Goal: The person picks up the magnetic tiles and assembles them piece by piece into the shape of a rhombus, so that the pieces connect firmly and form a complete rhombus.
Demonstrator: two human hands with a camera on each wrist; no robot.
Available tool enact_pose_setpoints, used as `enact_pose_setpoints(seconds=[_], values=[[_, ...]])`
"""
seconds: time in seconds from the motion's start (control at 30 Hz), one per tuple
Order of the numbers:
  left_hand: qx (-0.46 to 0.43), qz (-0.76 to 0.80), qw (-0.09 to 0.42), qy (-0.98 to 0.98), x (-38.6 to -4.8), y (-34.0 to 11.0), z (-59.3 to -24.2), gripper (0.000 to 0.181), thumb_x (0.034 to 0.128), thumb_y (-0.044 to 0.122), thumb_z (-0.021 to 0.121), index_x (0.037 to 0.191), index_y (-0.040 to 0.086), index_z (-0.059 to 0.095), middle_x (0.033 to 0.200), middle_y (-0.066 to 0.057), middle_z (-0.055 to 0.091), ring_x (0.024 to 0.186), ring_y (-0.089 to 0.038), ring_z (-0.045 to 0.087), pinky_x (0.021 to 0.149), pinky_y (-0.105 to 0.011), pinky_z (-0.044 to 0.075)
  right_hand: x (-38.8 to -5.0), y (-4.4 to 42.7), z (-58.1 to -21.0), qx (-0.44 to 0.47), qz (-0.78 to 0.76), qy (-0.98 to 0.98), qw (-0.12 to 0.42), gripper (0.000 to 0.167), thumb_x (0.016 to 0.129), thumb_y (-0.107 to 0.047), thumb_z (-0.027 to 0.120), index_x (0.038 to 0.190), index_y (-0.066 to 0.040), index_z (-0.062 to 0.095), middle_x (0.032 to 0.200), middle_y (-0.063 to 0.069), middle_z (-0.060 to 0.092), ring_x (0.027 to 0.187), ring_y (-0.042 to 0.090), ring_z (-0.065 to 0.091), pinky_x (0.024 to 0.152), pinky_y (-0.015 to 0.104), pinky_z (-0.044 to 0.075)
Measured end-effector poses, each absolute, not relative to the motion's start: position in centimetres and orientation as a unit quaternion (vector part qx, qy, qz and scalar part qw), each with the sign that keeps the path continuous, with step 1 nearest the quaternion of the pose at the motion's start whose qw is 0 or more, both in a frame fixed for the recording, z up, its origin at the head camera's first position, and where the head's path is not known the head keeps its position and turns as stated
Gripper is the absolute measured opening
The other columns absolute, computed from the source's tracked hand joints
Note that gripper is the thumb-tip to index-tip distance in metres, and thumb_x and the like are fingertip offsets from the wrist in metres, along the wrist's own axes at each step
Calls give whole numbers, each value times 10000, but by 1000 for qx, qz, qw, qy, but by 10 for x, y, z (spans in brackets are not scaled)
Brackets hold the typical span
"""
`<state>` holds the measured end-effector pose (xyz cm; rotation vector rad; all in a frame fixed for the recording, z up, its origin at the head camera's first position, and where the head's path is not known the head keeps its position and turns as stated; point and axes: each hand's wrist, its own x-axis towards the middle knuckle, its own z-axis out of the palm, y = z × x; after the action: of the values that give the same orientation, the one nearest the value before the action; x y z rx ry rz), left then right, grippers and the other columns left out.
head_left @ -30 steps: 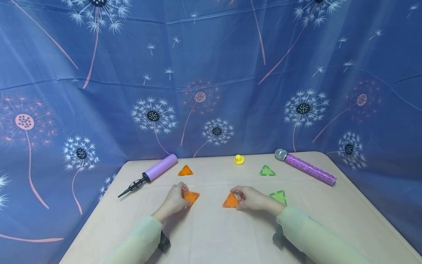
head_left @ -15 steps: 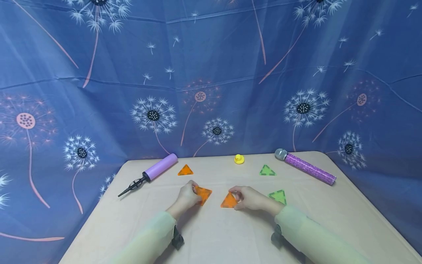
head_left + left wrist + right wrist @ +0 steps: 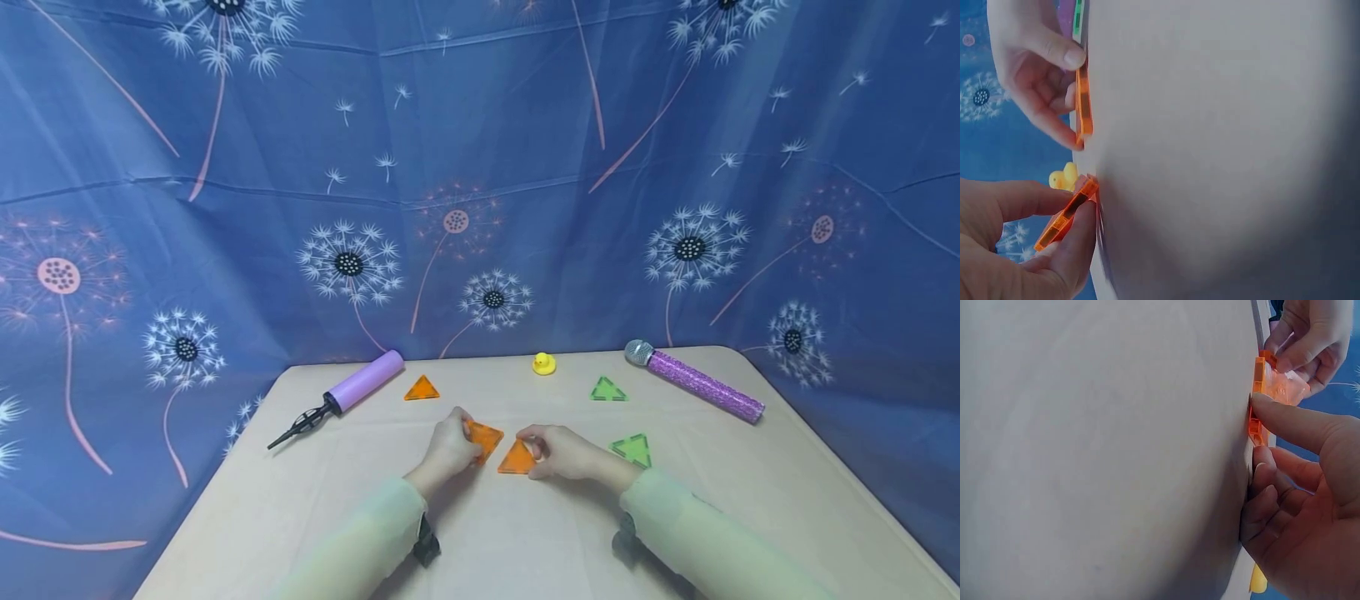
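My left hand [image 3: 450, 447] pinches an orange triangular tile [image 3: 486, 441] between thumb and fingers; in the left wrist view this tile [image 3: 1066, 215] is tilted. Just right of it, my right hand [image 3: 564, 452] grips a second orange triangle [image 3: 516, 458] by its right side, low at the tabletop. A narrow gap parts the two tiles in the head view. The right wrist view shows the right hand [image 3: 1310, 481] with its thumb on the edge of its tile [image 3: 1259, 375]. Fingers cover part of each tile.
Behind lie a third orange triangle [image 3: 422, 388], a yellow duck [image 3: 543, 363] and a green triangle [image 3: 607, 389]. Another green triangle [image 3: 634, 450] is beside the right wrist. A purple pump [image 3: 367, 381] lies at left, a glittery purple microphone [image 3: 705, 385] at right.
My left hand has moved right with its orange tile, closing much of the distance to the other tile. My right hand and its tile have shifted slightly left.
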<state>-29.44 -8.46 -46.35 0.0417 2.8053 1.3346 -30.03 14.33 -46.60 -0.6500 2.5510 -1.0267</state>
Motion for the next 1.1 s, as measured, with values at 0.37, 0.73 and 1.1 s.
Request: enact_pose_setpoints(seconds=[0.37, 0.73, 1.1], values=[[29, 428, 21, 903, -292, -72, -464, 427, 746, -87, 784, 1065, 40, 530, 809, -64, 514, 646, -179, 550, 536, -273, 489, -305, 139, -470, -228, -360, 893, 147, 659, 785, -48, 863, 1383, -15, 588, 833, 36, 557, 737, 167, 476, 618, 275, 381], [44, 440, 24, 896, -288, -70, -465, 421, 755, -78, 786, 1074, 43, 541, 847, -63, 548, 641, -177, 571, 548, -290, 508, -306, 139, -471, -242, -360, 890, 142, 661, 786, -42, 861, 1380, 14, 575, 826, 43, 567, 724, 164, 479, 605, 260, 384], [103, 459, 48, 881, -283, -69, -462, 231, 823, -81, 741, 1023, 6, 665, 928, -75, 668, 805, -191, 626, 734, -330, 592, -306, 139, -470, -244, -359, 890, 143, 665, 791, -33, 856, 1389, 9, 568, 815, 25, 555, 714, 161, 473, 590, 247, 373]])
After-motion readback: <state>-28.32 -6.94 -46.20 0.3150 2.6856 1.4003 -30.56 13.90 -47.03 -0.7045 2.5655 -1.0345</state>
